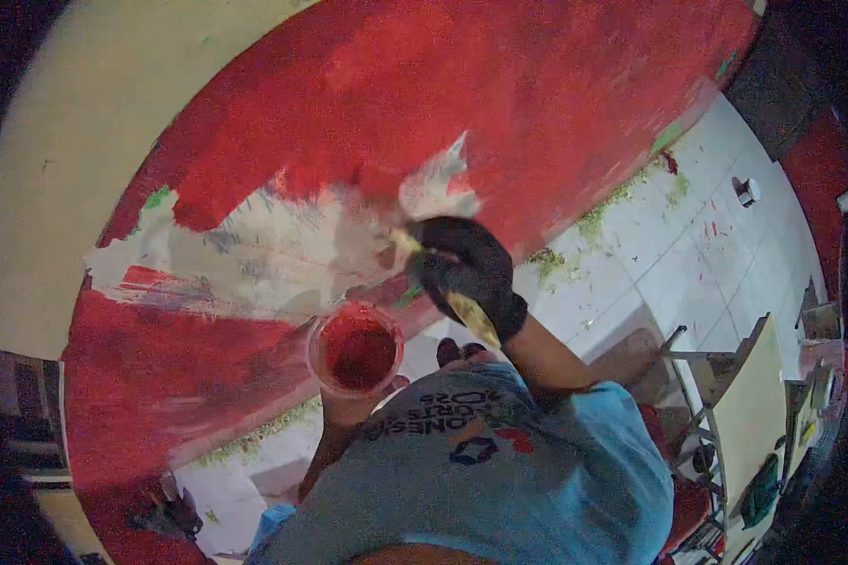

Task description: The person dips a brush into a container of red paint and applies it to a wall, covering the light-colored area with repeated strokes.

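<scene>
My right hand (462, 273), in a dark glove, is closed around a paintbrush (471, 315) with a pale yellowish handle. Its bristle end is near a pale unpainted patch (273, 240) on a large red surface (443, 104). Below and left of that hand, my left hand (349, 407) holds up a clear round cup (316, 353) with red paint (358, 348) inside. Most of the left fingers are hidden by the cup.
White floor tiles (678, 273) with green and red smears lie to the right, with a small cup (747, 192) on them. Folding frames and a board (758, 405) stand lower right. A dark glove (165, 513) shows lower left.
</scene>
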A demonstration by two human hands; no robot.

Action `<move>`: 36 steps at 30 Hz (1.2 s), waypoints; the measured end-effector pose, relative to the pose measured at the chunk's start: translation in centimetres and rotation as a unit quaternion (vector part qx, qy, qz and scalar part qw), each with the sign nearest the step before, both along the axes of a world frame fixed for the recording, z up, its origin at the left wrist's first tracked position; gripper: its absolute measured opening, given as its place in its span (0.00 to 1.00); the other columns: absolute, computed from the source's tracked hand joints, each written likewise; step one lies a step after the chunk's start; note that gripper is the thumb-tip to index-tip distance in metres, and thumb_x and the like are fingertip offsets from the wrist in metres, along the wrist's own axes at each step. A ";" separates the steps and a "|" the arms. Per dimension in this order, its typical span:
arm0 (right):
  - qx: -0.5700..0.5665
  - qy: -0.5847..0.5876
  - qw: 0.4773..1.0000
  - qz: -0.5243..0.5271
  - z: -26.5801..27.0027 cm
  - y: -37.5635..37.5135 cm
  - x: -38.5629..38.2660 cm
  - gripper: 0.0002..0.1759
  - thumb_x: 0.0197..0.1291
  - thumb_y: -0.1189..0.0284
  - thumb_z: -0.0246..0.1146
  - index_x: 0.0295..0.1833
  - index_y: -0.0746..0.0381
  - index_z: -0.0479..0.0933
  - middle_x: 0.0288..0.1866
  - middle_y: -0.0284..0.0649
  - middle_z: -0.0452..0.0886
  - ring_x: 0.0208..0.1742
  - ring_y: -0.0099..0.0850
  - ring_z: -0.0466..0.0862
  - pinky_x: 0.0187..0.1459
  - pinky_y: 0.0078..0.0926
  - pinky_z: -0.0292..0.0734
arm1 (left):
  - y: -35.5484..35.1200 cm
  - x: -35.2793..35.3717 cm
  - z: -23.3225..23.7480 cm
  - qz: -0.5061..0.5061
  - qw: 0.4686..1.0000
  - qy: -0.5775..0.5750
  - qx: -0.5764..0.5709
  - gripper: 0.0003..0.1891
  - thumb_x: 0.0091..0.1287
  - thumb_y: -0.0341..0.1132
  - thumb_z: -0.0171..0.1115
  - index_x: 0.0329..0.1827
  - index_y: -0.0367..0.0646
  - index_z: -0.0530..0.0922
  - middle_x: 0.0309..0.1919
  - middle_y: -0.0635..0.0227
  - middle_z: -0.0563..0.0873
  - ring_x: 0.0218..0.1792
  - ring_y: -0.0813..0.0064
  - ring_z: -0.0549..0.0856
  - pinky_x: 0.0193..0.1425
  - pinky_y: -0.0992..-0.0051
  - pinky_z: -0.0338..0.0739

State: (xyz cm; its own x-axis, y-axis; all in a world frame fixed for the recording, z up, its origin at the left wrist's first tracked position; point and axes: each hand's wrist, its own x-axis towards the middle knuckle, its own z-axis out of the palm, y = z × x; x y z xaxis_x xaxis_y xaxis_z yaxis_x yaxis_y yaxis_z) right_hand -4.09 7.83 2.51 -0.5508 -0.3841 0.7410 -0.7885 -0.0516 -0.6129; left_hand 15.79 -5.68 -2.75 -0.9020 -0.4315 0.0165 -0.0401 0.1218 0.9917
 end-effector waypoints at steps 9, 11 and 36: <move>-0.193 -0.079 0.954 -0.216 2.9 1.4 -3.7 0.07 0.59 0.72 0.55 0.41 0.60 0.76 0.36 0.37 0.78 0.37 0.28 0.76 0.39 0.26 0.71 | -0.8 0.7 -0.9 -0.035 0.998 0.000 0.053 0.28 0.40 0.22 0.70 0.46 0.40 0.68 0.32 0.66 0.78 0.33 0.73 0.78 0.33 0.74 0.76; 0.054 -0.398 0.912 -0.079 4.8 1.4 -0.7 0.11 0.57 0.74 0.56 0.46 0.62 0.74 0.40 0.36 0.77 0.40 0.27 0.77 0.45 0.24 0.71 | -1.0 1.3 -1.4 -0.034 0.993 -0.019 0.112 0.27 0.40 0.22 0.70 0.46 0.40 0.68 0.32 0.66 0.78 0.33 0.73 0.78 0.32 0.74 0.77; 0.013 -0.150 0.963 -0.224 -3.8 1.9 -1.3 0.08 0.52 0.73 0.56 0.37 0.61 0.77 0.34 0.45 0.78 0.36 0.43 0.77 0.38 0.37 0.72 | -1.1 0.3 -0.8 -0.029 0.998 -0.050 -0.016 0.24 0.43 0.30 0.71 0.44 0.42 0.70 0.27 0.68 0.77 0.27 0.75 0.76 0.28 0.75 0.74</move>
